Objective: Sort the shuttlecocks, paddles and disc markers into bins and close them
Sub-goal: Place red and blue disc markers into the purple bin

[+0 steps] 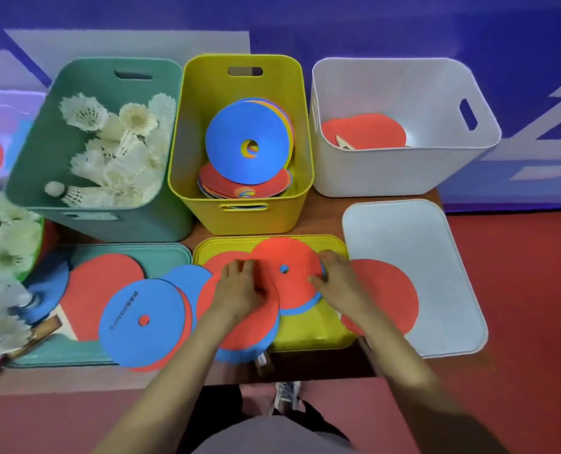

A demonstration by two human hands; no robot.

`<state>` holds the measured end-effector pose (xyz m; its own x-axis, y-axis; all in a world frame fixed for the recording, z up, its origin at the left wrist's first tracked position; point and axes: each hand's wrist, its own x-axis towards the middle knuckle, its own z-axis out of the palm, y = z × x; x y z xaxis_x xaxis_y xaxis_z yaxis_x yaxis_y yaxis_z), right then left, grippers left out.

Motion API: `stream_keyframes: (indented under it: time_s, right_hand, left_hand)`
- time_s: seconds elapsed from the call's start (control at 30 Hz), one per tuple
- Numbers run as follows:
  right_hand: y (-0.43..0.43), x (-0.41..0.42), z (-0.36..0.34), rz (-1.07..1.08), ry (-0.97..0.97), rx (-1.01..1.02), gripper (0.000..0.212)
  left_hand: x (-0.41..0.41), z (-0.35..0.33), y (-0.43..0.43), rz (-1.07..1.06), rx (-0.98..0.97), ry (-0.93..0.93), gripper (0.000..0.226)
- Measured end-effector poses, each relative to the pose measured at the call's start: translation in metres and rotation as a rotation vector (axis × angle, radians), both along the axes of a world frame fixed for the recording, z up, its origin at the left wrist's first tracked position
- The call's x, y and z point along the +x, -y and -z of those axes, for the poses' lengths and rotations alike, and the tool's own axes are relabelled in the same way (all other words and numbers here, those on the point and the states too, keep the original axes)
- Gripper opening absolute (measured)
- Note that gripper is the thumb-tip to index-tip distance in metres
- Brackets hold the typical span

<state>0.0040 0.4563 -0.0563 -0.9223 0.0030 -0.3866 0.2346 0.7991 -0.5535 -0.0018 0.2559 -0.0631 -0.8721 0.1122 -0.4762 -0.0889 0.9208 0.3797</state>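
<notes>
1. The left hand (240, 286) lies nearly flat on a stack of red and blue discs, fingers spread and pressing down, with nothing gripped.
2. The right hand (338, 280) sits at the right rim of the red disc (285, 257). Its thumb is on top and its fingers are curled at the edge, and it appears to pinch the disc.
3. That red disc lies on the yellow lid (312, 332), over a blue one whose rim shows beneath it. Both are just in front of the yellow bin (240, 221).
4. The discs look thin, light and bendy, probably foam or soft plastic. They are likely to cling together and to flop if held by one edge, so a rim pinch, or a finger through the centre hole, seems the best hold. Several could be gathered at once.
5. More discs, including a blue disc (145, 319), overlap across the green lid (161, 253), and one paddle (102, 286) lies among them. Another paddle (387, 296) lies on the white lid (420, 237).
6. The discs nearest the person overhang the front edge of the desk (318, 363), so a careless sweep could send them to the floor.
7. The yellow bin is open and about half full, and the way up and forward to it looks free. The green bin (43, 165) and white bin (387, 178) stand close on either side of it.
8. Loose shuttlecocks (1, 257) crowd the left end, so that side has little room.
</notes>
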Motion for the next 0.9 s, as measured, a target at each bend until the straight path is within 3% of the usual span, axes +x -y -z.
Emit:
stream_keyframes:
  time_s: [0.2, 0.33, 0.43, 0.6, 0.8, 0.9]
  right_hand:
    - [0.017, -0.017, 0.028, -0.029, 0.076, 0.081, 0.085]
    - [0.018, -0.022, 0.031, 0.047, 0.165, 0.048, 0.091]
    - [0.020, -0.025, 0.026, 0.131, 0.086, 0.022, 0.077]
    - [0.016, -0.025, 0.009, 0.147, -0.138, -0.212, 0.029]
    - [0.004, -0.005, -0.040, 0.134, -0.495, -0.268, 0.021]
    - [-0.016, -0.005, -0.062, 0.122, -0.569, -0.326, 0.021]
  left_hand:
    - [-0.002, 0.010, 0.021, -0.138, -0.094, 0.035, 0.095]
    - [-0.002, 0.014, 0.028, -0.146, -0.094, 0.000, 0.098]
    - [-0.002, 0.015, 0.027, -0.132, -0.114, -0.009, 0.097]
    - [0.000, 0.013, 0.019, -0.055, -0.134, -0.035, 0.089]
    - [0.001, 0.005, 0.011, -0.006, -0.143, -0.108, 0.073]
    - [-0.003, -0.007, 0.009, -0.152, 0.146, -0.108, 0.081]
